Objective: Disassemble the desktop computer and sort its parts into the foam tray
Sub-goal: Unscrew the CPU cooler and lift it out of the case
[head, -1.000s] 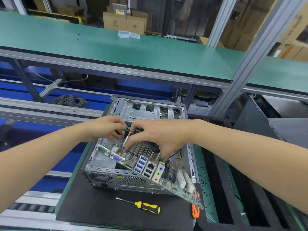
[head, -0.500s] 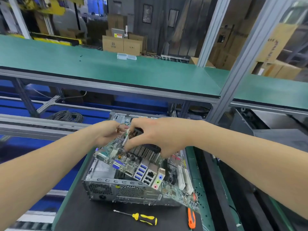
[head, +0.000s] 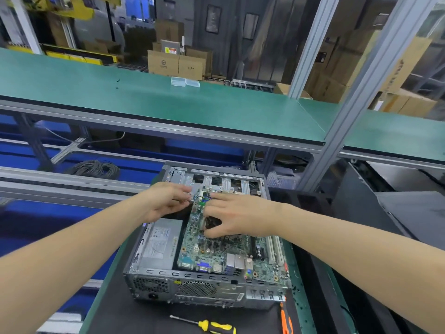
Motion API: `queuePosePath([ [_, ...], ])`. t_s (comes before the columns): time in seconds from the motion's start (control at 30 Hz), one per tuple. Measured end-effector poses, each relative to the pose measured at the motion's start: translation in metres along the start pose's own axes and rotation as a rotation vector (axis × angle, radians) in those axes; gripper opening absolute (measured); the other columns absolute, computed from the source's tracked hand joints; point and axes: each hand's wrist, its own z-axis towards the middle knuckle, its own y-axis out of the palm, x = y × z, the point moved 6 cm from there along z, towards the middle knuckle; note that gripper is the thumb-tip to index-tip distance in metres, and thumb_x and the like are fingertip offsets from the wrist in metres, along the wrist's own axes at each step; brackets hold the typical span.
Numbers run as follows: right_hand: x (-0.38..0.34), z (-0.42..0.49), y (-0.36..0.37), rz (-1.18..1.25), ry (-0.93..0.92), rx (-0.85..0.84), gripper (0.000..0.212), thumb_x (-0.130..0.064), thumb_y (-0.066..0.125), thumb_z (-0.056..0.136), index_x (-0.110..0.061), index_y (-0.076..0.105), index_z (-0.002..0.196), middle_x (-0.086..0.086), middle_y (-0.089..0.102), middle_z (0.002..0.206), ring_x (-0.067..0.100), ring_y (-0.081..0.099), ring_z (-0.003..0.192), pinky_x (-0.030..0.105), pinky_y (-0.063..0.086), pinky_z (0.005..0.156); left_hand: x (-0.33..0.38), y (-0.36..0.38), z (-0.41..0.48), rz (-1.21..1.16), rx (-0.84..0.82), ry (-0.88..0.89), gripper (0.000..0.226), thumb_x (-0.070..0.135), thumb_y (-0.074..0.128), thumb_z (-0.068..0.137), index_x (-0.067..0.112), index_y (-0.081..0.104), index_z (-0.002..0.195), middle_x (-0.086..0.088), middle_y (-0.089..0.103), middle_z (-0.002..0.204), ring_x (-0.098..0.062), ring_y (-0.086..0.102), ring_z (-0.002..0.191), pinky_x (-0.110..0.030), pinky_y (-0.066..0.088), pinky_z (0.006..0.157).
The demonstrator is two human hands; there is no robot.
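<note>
- Item under work: green printed-circuit motherboard, inside the open grey sheet-steel computer case. The case lies on a black mat on the green bench.
- Board orientation: the long axis runs from the near port edge (blue, silver and coloured sockets) away toward the far drive bay. It looks roughly flat in the case; whether it is seated or loose cannot be told.
- Right hand: reaches in from the right and lies over the middle of the board. Thumb and fingers are curled round the black-fanned, aluminium-finned cooler — a firm hold.
- Left hand: at the board's far-left corner, fingertips bunched among thin blue and green wires. Blur hides whether it pinches a wire, a plug or the board edge.
- Governing relation: both hands sit on the far half of the board, and the right is the nearer to its centre of mass. The black foam tray, partly in view, lies to the right of the case. In my judgement any lift should go up, then right.
- Step in hand, as judged: freeing the far-corner wiring before the board comes out.
- Risk: the thin rigid board could snag on the case lip, and the slot connectors are fragile.
- Also present: a silver box power supply left of the board, and a yellow-and-black-handled screwdriver and an orange-handled tool on the mat — neither is touched.
</note>
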Motion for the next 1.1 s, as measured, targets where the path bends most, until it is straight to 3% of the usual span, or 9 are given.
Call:
queuePosePath([
  [0.23,-0.009,0.012,0.019,0.001,-0.072,-0.011,0.072,0.005,0.074,0.08,-0.023,0.047,0.14,0.015,0.042,0.139,0.035,0.038,0.137,0.05,0.026,0.123,-0.005,-0.015,0.005,0.246,0.001,0.06,0.023,0.0,0.068,0.092,0.011,0.075,0.111,-0.01,0.071,0.094,-0.015,0.062,0.072,-0.023,0.051,0.062],
  [0.53,-0.004,0.023,0.015,0.085,-0.034,0.066,0.078,0.017,0.065,0.071,-0.021,0.051,0.138,0.017,0.045,0.136,0.037,0.04,0.135,0.05,0.027,0.122,-0.011,-0.024,0.01,0.304,0.03,0.081,0.021,0.002,0.067,0.092,0.016,0.079,0.103,-0.008,0.075,0.094,-0.013,0.057,0.065,-0.026,0.047,0.06],
  [0.77,-0.003,0.031,0.008,0.17,-0.006,0.031,0.076,0.017,0.063,0.076,-0.021,0.051,0.14,0.017,0.044,0.138,0.039,0.04,0.131,0.047,0.046,0.105,-0.009,-0.024,0.005,0.474,0.062,0.16,0.022,0.005,0.054,0.102,0.016,0.071,0.107,-0.01,0.074,0.101,-0.015,0.064,0.067,-0.024,0.051,0.055],
  [0.93,-0.001,0.03,0.004,0.191,0.013,0.004,0.076,0.013,0.063,0.079,-0.025,0.048,0.143,0.014,0.042,0.138,0.036,0.038,0.13,0.043,0.053,0.092,-0.014,-0.016,0.003,0.478,-0.004,0.136,0.022,0.006,0.049,0.104,0.013,0.07,0.109,-0.014,0.074,0.102,-0.017,0.07,0.074,-0.029,0.06,0.068],
  [1.1,-0.005,0.028,0.004,0.201,-0.012,0.009,0.075,0.014,0.064,0.079,-0.024,0.05,0.142,0.014,0.043,0.138,0.036,0.04,0.132,0.043,0.054,0.091,-0.017,-0.015,0.001,0.478,-0.039,0.088,0.025,0.007,0.046,0.105,0.009,0.071,0.107,-0.014,0.072,0.099,-0.015,0.067,0.068,-0.027,0.057,0.066],
])
